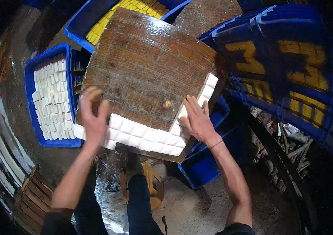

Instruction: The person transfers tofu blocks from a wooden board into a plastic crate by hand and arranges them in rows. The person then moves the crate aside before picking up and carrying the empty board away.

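Note:
White tofu-like blocks (147, 135) lie in two close rows along the near edge of a wet wooden board (143, 66). A single line of the same blocks (206, 91) runs up the board's right side. My right hand (198, 122) rests on that line, fingers spread and touching the blocks; its palm hides some of them. Over the board's left edge is my left hand (95, 123), slightly blurred, with thumb and fingers apart and nothing visible between them. Below it, part of the row is hidden, and one white block (79, 131) shows at the left end.
A blue crate (28, 84) of white blocks stands left of the board. Behind it another blue crate (72, 33) holds yellow blocks. Blue crates (248, 35) with yellow markings are stacked at right. A blue bin (198, 172) and yellow-brown stool (156, 192) sit below; firewood (292, 149) lies right.

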### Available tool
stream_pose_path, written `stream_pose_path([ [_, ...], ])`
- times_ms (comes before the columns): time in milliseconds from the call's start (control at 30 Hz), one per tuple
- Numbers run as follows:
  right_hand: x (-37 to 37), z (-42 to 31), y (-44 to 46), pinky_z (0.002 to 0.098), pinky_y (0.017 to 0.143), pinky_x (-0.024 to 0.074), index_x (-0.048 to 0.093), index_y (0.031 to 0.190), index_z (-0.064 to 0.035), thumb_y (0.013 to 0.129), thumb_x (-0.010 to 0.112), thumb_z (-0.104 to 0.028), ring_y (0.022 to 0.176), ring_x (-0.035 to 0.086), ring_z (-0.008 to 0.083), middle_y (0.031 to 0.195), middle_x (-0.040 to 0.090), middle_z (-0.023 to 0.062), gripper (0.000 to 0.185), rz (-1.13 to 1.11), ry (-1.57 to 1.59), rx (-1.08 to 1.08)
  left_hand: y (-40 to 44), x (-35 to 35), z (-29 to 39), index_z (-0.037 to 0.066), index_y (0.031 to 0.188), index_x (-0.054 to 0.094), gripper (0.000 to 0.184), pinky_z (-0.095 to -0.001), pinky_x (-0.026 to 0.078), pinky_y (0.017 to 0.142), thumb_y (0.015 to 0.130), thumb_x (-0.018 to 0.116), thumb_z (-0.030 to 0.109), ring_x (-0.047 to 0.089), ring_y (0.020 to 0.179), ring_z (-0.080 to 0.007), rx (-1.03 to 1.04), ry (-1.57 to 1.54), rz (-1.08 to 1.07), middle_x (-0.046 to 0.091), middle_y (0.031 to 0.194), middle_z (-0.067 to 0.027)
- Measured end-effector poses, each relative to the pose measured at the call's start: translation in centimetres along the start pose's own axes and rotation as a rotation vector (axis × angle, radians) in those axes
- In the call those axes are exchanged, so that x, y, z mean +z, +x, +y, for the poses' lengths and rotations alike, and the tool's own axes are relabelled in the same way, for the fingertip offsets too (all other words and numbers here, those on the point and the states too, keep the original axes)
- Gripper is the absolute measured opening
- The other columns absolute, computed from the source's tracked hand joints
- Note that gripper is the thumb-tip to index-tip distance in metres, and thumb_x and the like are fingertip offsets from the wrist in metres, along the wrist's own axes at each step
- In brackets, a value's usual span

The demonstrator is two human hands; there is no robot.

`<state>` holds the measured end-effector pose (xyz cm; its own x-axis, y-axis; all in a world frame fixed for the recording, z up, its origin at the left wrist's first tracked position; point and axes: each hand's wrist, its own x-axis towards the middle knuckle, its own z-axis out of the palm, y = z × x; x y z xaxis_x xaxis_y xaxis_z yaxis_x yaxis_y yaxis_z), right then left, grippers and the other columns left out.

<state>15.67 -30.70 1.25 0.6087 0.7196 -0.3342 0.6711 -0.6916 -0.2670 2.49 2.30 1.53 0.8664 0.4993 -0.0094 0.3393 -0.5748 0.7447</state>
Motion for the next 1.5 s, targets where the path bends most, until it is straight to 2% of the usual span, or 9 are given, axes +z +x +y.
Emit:
stream_pose_path([
  [333,-1.5,0.5,1.2,0.0387,0.086,0.0478,0.054,0.123,0.0015,0.069,0.073,-0.016,0.105,0.055,0.0329,0.110,0.058,0.0205,0.061,-0.156,0.352,0.101,-6.5,12.5,8.2,-0.001,0.125,0.049,0.036,-0.0326,0.049,0.091,0.095,0.059,0.016,0.056,0.110,-0.0181,-0.763,-0.991,-0.439,0.057,0.115,-0.0097],
  [433,-4.1,-0.2,1.2,0.0372,0.071,0.0500,0.063,0.111,0.0007,0.064,0.076,-0.019,0.073,0.062,0.0279,0.079,0.064,0.0152,0.052,-0.236,0.650,0.285,-7.4,14.2,9.1,0.001,0.127,0.049,0.036,-0.0372,0.047,0.095,0.097,0.055,0.020,0.055,0.113,-0.0198,-0.907,-1.174,-0.393,0.053,0.124,-0.0101],
  [600,-5.0,-3.4,-0.2,0.0368,0.081,0.0484,0.062,0.115,-0.0005,0.073,0.078,-0.027,0.093,0.061,0.0298,0.102,0.065,0.0153,0.052,-0.178,0.876,0.076,-9.0,14.3,9.8,0.005,0.129,0.047,0.035,-0.0414,0.047,0.095,0.101,0.045,0.026,0.056,0.112,-0.0218,-1.022,-1.594,-0.263,0.055,0.122,-0.0089],
  [700,-2.3,-2.3,-0.7,0.0468,0.108,0.0308,0.058,0.123,-0.0044,0.087,0.064,-0.021,0.121,0.050,0.0326,0.123,0.059,0.0151,0.040,0.070,0.441,0.122,-9.2,12.9,8.3,0.007,0.125,0.050,0.031,-0.0445,0.047,0.093,0.101,0.042,0.025,0.056,0.111,-0.0241,-1.152,-1.691,-0.187,0.059,0.115,-0.0090],
  [800,2.6,-2.0,-2.3,0.0538,0.110,0.0266,0.056,0.123,-0.0046,0.087,0.063,-0.021,0.125,0.047,0.0306,0.123,0.059,0.0150,0.040,0.170,0.001,0.066,-8.1,10.8,7.5,0.006,0.123,0.052,0.031,-0.0466,0.047,0.093,0.099,0.045,0.023,0.057,0.109,-0.0254,-1.224,-1.721,-0.135,0.060,0.113,-0.0098],
  [1133,-0.6,-1.8,-2.1,0.0510,0.101,0.0307,0.061,0.111,-0.0106,0.082,0.069,-0.020,0.098,0.060,0.0259,0.100,0.064,0.0066,0.032,-0.119,0.523,0.118,-7.9,9.6,5.7,0.006,0.129,0.052,0.037,-0.0451,0.044,0.095,0.098,0.048,0.026,0.055,0.112,-0.0250,-1.085,-1.736,-0.125,0.059,0.122,-0.0108],
  [1200,-1.4,-2.3,-2.2,0.0524,0.103,0.0292,0.059,0.113,-0.0095,0.082,0.070,-0.021,0.108,0.056,0.0264,0.110,0.061,0.0087,0.035,-0.308,0.453,0.153,-7.9,9.1,5.7,0.006,0.128,0.053,0.037,-0.0447,0.045,0.094,0.098,0.048,0.027,0.055,0.112,-0.0249,-1.108,-1.747,-0.150,0.059,0.121,-0.0104],
  [1300,1.1,-3.4,-3.9,0.0539,0.111,0.0222,0.051,0.127,-0.0041,0.088,0.062,-0.028,0.135,0.037,0.0308,0.141,0.043,0.0150,0.047,-0.010,0.026,0.013,-7.5,8.7,6.2,0.005,0.126,0.054,0.036,-0.0444,0.046,0.092,0.097,0.049,0.026,0.055,0.110,-0.0255,-1.168,-1.732,-0.113,0.059,0.119,-0.0102],
  [1500,2.3,-5.7,-5.4,0.0532,0.106,0.0290,0.049,0.125,0.0011,0.083,0.065,-0.018,0.122,0.045,0.0322,0.127,0.050,0.0207,0.049,-0.060,0.189,0.027,-8.2,8.4,5.3,0.003,0.127,0.053,0.035,-0.0446,0.047,0.093,0.097,0.049,0.020,0.055,0.111,-0.0274,-1.177,-1.756,-0.097,0.058,0.120,-0.0106],
])
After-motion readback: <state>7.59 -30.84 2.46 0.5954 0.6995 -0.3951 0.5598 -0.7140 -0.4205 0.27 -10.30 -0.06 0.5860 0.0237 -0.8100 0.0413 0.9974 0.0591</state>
